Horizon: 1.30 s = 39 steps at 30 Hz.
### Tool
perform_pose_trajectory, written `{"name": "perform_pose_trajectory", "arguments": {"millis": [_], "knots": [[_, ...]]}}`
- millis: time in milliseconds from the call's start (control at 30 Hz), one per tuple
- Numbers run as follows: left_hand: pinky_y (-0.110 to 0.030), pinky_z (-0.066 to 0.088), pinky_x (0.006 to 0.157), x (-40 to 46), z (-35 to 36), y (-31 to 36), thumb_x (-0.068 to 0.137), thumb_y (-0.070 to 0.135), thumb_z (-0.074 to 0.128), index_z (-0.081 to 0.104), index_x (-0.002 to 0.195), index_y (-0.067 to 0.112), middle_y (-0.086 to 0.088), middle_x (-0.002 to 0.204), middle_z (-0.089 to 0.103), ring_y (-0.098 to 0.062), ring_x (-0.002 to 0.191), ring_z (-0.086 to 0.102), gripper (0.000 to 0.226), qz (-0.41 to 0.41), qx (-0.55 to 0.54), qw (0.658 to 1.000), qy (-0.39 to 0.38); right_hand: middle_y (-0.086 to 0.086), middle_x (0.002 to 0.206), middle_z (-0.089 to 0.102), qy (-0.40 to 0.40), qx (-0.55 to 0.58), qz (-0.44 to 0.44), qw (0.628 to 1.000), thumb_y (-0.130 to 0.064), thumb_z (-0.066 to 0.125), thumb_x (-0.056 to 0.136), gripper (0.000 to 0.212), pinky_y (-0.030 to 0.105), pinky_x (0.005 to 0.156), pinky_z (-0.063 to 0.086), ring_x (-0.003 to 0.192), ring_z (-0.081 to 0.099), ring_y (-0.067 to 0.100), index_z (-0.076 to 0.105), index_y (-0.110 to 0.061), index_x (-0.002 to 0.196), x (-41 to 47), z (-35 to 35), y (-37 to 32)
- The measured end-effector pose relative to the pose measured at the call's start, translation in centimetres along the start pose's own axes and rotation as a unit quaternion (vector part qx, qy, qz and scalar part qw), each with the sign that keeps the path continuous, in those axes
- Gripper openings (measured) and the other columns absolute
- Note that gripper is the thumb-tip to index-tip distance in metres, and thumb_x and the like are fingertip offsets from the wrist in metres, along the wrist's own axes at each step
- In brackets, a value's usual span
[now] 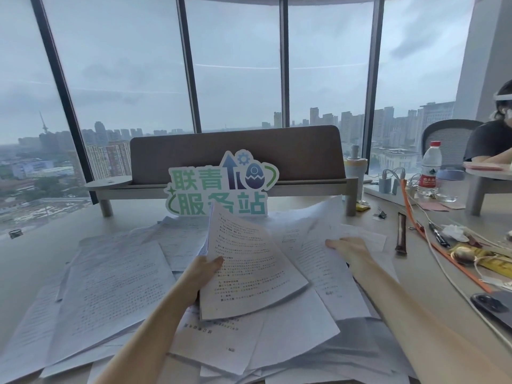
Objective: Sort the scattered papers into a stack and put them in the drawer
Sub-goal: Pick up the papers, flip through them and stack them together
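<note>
Papers (110, 286) are lying scattered across the table (25, 253), filling the lower half of the head view in loose, overlapping sheets, and no drawer is showing anywhere in the frame. At lower centre the left hand (203, 273) is holding a small gathered bundle (249, 267) raised off the pile, thumb on the printed face and fingers hidden behind, so its grip is closing on that bundle. To the right of centre the right hand (349, 249) is lying flat with fingers extended on a loose sheet (318, 239) whose far edge is curling upward; its grip is wide and pinching nothing. A green cut-out sign (221, 187) is standing behind the sheets at mid frame, and at right a water bottle (430, 167), pens, cables and a dark phone (496, 306) are crowding the table edge. The gathering looks to be at an early stage, since most sheets are lying unsorted. Doing this step well probably means sliding the pressed sheet toward the bundle rather than lifting it by its curled corner, tucking it under the thumb, and keeping clear of the clutter at right.
</note>
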<state>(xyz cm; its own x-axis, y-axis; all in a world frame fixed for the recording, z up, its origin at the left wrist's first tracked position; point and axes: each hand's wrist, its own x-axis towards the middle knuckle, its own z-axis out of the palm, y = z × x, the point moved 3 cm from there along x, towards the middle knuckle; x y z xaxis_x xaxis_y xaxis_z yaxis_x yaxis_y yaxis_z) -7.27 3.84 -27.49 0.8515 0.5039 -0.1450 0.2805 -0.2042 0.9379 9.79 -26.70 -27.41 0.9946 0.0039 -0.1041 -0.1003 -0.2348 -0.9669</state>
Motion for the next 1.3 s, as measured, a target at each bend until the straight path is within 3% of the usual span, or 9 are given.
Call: {"name": "perform_pose_trajectory", "arguments": {"millis": [100, 200, 400, 567, 900, 1000, 1100, 1200, 1300], "knots": [[-0.029, 0.056, 0.061, -0.1, 0.1, 0.1, 0.101, 0.021, 0.054, 0.068, 0.094, 0.009, -0.011, 0.088, 0.074, -0.025, 0.075, 0.071, 0.019, 0.002, -0.001, 1.0, 0.001, 0.023, 0.099, 0.073, -0.004, -0.108, -0.021, 0.994, -0.02, 0.076, 0.084, 0.024, 0.032, 0.069, 0.05, 0.088, 0.07, 0.033, 0.07, 0.003, 0.084, 0.2, -0.6, 0.3], [-0.031, 0.058, 0.065, -0.1, 0.1, 0.1, 0.101, 0.021, 0.054, 0.068, 0.094, 0.011, -0.011, 0.091, 0.074, -0.025, 0.078, 0.071, 0.019, 0.002, -0.004, 1.0, -0.005, 0.019, 0.098, 0.073, -0.015, -0.209, -0.041, 0.977, -0.026, 0.079, 0.082, 0.033, 0.029, 0.063, 0.045, 0.083, 0.067, 0.026, 0.071, 0.003, 0.096, -0.2, -0.4, 0.3], [-0.032, 0.058, 0.065, 0.0, 0.0, 0.0, 0.1, 0.02, 0.055, 0.068, 0.101, 0.007, -0.011, 0.091, 0.074, -0.026, 0.079, 0.072, 0.019, -0.001, -0.01, 1.0, -0.006, 0.009, 0.111, 0.064, 0.001, -0.327, -0.116, 0.938, -0.031, 0.061, 0.093, 0.029, 0.031, 0.074, 0.043, 0.098, 0.056, 0.026, 0.059, -0.009, 0.112, -1.7, 0.5, -1.1], [-0.043, 0.06, 0.08, 0.1, -0.1, 0.0, 0.1, 0.022, 0.056, 0.068, 0.107, 0.005, -0.016, 0.101, 0.074, -0.033, 0.089, 0.072, 0.022, -0.002, -0.006, 1.0, -0.009, 0.005, 0.102, 0.06, -0.041, -0.253, -0.092, 0.962, -0.026, 0.063, 0.094, 0.017, 0.028, 0.075, 0.041, 0.092, 0.054, 0.024, 0.056, -0.014, 0.103, -2.0, 0.4, -2.0], [-0.037, 0.059, 0.068, 0.2, -0.2, 0.0, 0.1, 0.021, 0.056, 0.067, 0.103, 0.009, -0.012, 0.093, 0.076, -0.03, 0.084, 0.073, 0.017, -0.007, -0.036, 0.999, -0.025, 0.014, 0.099, 0.07, -0.08, -0.061, -0.007, 0.995, -0.008, 0.074, 0.087, 0.014, 0.035, 0.072, 0.055, 0.083, 0.069, 0.03, 0.064, -0.008, 0.097, -1.5, -0.1, -1.3], [-0.038, 0.06, 0.068, 0.1, -0.6, 0.2, 0.1, 0.02, 0.057, 0.064, 0.114, 0.008, -0.014, 0.1, 0.076, -0.032, 0.089, 0.074, 0.02, -0.014, -0.072, 0.996, -0.052, 0.021, 0.099, 0.074, -0.114, -0.006, 0.042, 0.993, -0.009, 0.085, 0.069, 0.038, 0.052, 0.086, 0.059, 0.087, 0.073, 0.038, 0.069, -0.001, 0.102, -1.2, -0.1, -1.2], [-0.039, 0.061, 0.064, -0.2, -0.7, 0.2, 0.099, 0.019, 0.058, 0.062, 0.119, 0.006, -0.017, 0.104, 0.075, -0.033, 0.089, 0.074, 0.024, -0.032, -0.106, 0.991, -0.073, 0.022, 0.096, 0.075, -0.153, -0.004, 0.071, 0.986, -0.019, 0.09, 0.043, 0.07, 0.059, 0.086, 0.057, 0.085, 0.075, 0.039, 0.069, -0.001, 0.108, 2.3, 0.3, 0.5], [-0.045, 0.061, 0.072, -0.2, -0.6, 0.1, 0.098, 0.017, 0.061, 0.062, 0.119, 0.007, -0.019, 0.104, 0.075, -0.037, 0.091, 0.073, 0.024, -0.046, -0.115, 0.988, -0.088, 0.022, 0.102, 0.074, -0.158, -0.025, 0.065, 0.985, -0.022, 0.095, 0.054, 0.072, 0.056, 0.086, 0.058, 0.088, 0.074, 0.037, 0.066, 0.002, 0.115, 1.7, 0.6, -0.5], [-0.05, 0.06, 0.08, -0.1, -0.4, -0.1, 0.098, 0.016, 0.06, 0.064, 0.115, 0.008, -0.018, 0.102, 0.075, -0.038, 0.093, 0.073, 0.019, -0.046, -0.102, 0.989, -0.101, 0.021, 0.098, 0.073, -0.149, -0.028, 0.041, 0.988, -0.014, 0.081, 0.083, 0.036, 0.041, 0.071, 0.059, 0.081, 0.072, 0.032, 0.066, 0.005, 0.111, -2.4, 0.7, -4.2]]}}
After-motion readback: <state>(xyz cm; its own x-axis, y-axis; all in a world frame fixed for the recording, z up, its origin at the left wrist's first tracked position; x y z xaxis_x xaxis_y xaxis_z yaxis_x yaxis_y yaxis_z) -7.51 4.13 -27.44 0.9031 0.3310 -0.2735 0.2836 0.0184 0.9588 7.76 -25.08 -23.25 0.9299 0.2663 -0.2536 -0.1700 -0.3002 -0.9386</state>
